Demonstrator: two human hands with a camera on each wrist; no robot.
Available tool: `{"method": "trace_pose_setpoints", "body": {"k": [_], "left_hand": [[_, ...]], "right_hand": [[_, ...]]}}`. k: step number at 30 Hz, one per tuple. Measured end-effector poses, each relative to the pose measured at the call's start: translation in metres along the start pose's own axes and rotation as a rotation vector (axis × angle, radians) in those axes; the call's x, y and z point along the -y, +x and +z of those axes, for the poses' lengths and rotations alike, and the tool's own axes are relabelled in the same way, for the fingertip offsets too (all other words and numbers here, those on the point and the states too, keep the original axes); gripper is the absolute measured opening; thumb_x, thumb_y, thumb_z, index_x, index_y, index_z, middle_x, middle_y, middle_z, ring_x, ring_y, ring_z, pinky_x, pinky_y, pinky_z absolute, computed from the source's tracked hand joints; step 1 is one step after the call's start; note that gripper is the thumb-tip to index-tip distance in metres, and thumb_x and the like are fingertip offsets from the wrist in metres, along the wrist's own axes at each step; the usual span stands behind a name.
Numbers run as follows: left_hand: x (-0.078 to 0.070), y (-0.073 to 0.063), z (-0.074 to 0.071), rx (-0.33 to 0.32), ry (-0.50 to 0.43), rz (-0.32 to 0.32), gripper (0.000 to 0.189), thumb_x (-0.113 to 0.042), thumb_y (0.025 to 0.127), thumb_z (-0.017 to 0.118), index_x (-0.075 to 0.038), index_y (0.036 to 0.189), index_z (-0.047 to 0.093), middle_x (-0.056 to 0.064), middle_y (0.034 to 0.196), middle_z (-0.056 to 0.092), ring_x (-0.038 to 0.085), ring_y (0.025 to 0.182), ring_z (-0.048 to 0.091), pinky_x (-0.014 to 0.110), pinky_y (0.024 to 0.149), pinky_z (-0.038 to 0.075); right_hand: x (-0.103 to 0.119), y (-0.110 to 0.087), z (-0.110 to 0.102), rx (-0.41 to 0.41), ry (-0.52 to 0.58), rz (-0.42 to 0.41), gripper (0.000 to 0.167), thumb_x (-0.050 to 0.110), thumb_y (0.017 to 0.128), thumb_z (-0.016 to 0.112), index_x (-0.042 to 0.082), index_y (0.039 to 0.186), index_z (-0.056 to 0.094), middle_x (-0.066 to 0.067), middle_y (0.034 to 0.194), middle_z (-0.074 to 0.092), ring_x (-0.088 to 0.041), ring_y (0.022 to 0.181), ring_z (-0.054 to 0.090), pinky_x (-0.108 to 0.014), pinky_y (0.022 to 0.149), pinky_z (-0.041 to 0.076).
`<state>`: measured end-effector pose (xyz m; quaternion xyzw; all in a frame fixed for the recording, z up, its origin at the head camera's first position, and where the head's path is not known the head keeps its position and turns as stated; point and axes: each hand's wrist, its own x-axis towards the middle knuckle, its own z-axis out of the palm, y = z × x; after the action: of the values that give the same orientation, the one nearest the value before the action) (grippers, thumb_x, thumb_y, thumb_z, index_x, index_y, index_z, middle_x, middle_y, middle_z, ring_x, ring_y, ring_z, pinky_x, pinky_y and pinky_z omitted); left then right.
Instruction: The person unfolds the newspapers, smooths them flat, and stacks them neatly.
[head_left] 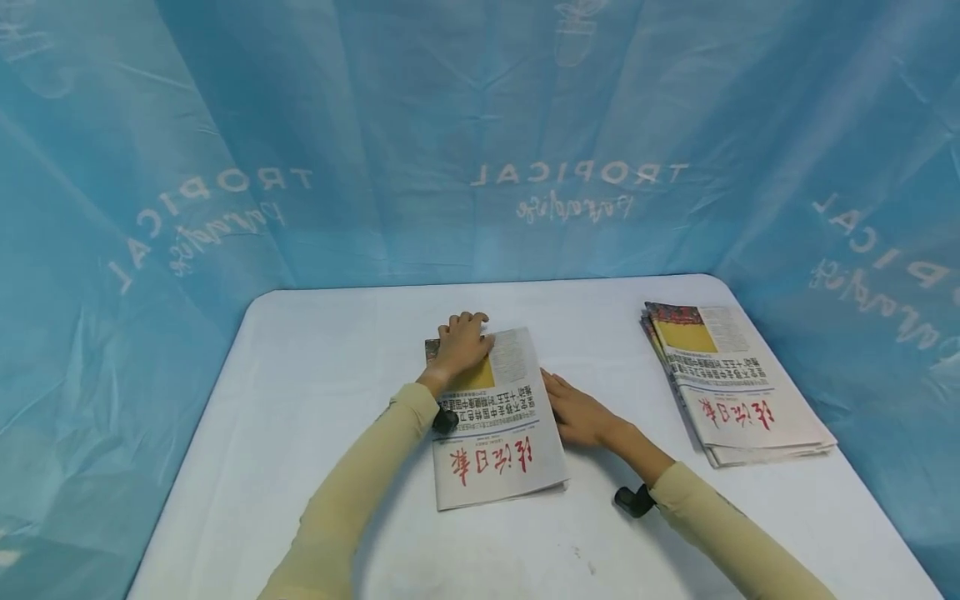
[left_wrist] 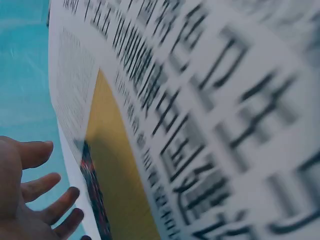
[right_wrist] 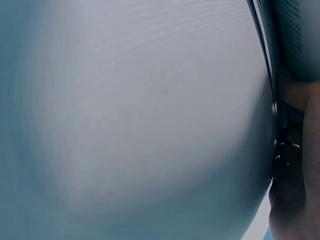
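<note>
A folded newspaper (head_left: 502,425) with red and black print and a yellow picture lies on the white table, its masthead toward me. Over its far left part rests my left hand (head_left: 462,345), fingers loosely bent near the far edge. The left wrist view shows that hand (left_wrist: 37,195) with its fingers spread beside the yellow picture (left_wrist: 117,160), gripping nothing. Against the newspaper's right edge lies my right hand (head_left: 581,412), its fingers extended along the side. In the right wrist view its thumb (right_wrist: 297,95) touches the paper edge; the other fingers are dark and partly hidden.
A stack of similar folded newspapers (head_left: 738,383) lies at the right side of the white table (head_left: 300,400), its layers slightly uneven. Blue printed curtains (head_left: 480,225) hang behind the table and along both sides.
</note>
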<state>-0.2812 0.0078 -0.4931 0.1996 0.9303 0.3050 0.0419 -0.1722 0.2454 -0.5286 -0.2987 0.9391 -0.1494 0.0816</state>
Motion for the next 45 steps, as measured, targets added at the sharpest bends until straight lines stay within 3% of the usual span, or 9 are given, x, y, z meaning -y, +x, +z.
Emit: {"method": "trace_pose_setpoints", "body": {"k": [4, 12, 19, 22, 28, 35, 40, 45], "left_hand": [[0.005, 0.004, -0.002, 0.012, 0.029, -0.056, 0.049, -0.027, 0.102, 0.053, -0.010, 0.147, 0.043, 0.011, 0.139, 0.055, 0.035, 0.129, 0.046, 0.055, 0.105, 0.025], [0.011, 0.004, -0.015, -0.017, -0.008, -0.012, 0.037, -0.021, 0.098, 0.062, -0.009, 0.133, 0.060, 0.008, 0.112, 0.072, 0.030, 0.109, 0.062, 0.055, 0.101, 0.030], [0.022, 0.002, -0.026, -0.005, 0.147, -0.068, 0.038, -0.031, 0.093, 0.068, -0.008, 0.123, 0.068, 0.009, 0.114, 0.071, 0.030, 0.106, 0.063, 0.051, 0.095, 0.034], [0.026, 0.002, -0.030, 0.004, 0.167, -0.085, 0.034, -0.033, 0.092, 0.068, -0.007, 0.114, 0.072, 0.009, 0.112, 0.071, 0.031, 0.105, 0.062, 0.052, 0.096, 0.034], [0.030, 0.003, -0.035, 0.012, 0.078, -0.073, 0.027, -0.032, 0.092, 0.068, -0.008, 0.102, 0.076, 0.009, 0.105, 0.073, 0.029, 0.098, 0.064, 0.055, 0.096, 0.035], [0.033, -0.002, -0.052, 0.059, -0.081, -0.057, 0.025, -0.027, 0.092, 0.069, -0.004, 0.097, 0.077, 0.013, 0.101, 0.073, 0.032, 0.095, 0.065, 0.063, 0.100, 0.035], [0.038, -0.006, -0.062, 0.044, -0.206, -0.009, 0.022, -0.021, 0.091, 0.071, 0.000, 0.096, 0.076, 0.018, 0.098, 0.072, 0.032, 0.089, 0.065, 0.052, 0.087, 0.048], [0.052, -0.011, -0.067, 0.030, -0.294, 0.070, 0.019, -0.016, 0.092, 0.069, 0.001, 0.098, 0.073, 0.017, 0.097, 0.070, 0.025, 0.087, 0.063, 0.037, 0.078, 0.049]], "right_hand": [[0.004, 0.003, 0.001, -0.003, -0.006, -0.011, 0.080, 0.047, 0.095, 0.053, 0.006, 0.155, 0.020, -0.012, 0.163, 0.014, -0.030, 0.151, 0.011, -0.045, 0.120, 0.015], [0.007, 0.002, -0.004, -0.006, -0.025, 0.004, 0.078, 0.045, 0.096, 0.053, 0.003, 0.154, 0.023, -0.015, 0.161, 0.018, -0.034, 0.150, 0.015, -0.046, 0.120, 0.016], [0.008, 0.000, -0.006, 0.012, -0.036, 0.017, 0.078, 0.045, 0.096, 0.052, 0.002, 0.154, 0.021, -0.017, 0.161, 0.016, -0.035, 0.150, 0.014, -0.047, 0.120, 0.016], [0.009, 0.000, -0.006, 0.011, -0.048, 0.017, 0.078, 0.045, 0.097, 0.052, 0.001, 0.154, 0.021, -0.017, 0.161, 0.017, -0.035, 0.150, 0.015, -0.047, 0.120, 0.016], [0.008, 0.000, -0.004, 0.016, -0.055, 0.027, 0.077, 0.045, 0.097, 0.050, 0.003, 0.154, 0.022, -0.014, 0.161, 0.017, -0.032, 0.150, 0.013, -0.044, 0.120, 0.015], [0.007, 0.000, -0.005, 0.013, -0.062, 0.026, 0.078, 0.047, 0.097, 0.050, 0.002, 0.154, 0.021, -0.015, 0.161, 0.018, -0.032, 0.150, 0.014, -0.045, 0.120, 0.016], [0.004, -0.001, -0.004, -0.010, -0.073, -0.007, 0.080, 0.047, 0.097, 0.051, 0.000, 0.154, 0.020, -0.018, 0.160, 0.018, -0.034, 0.149, 0.017, -0.046, 0.119, 0.018], [0.000, -0.006, -0.004, -0.007, -0.096, -0.024, 0.076, 0.039, 0.098, 0.051, -0.004, 0.153, 0.020, -0.021, 0.160, 0.017, -0.036, 0.149, 0.017, -0.046, 0.119, 0.018]]}}
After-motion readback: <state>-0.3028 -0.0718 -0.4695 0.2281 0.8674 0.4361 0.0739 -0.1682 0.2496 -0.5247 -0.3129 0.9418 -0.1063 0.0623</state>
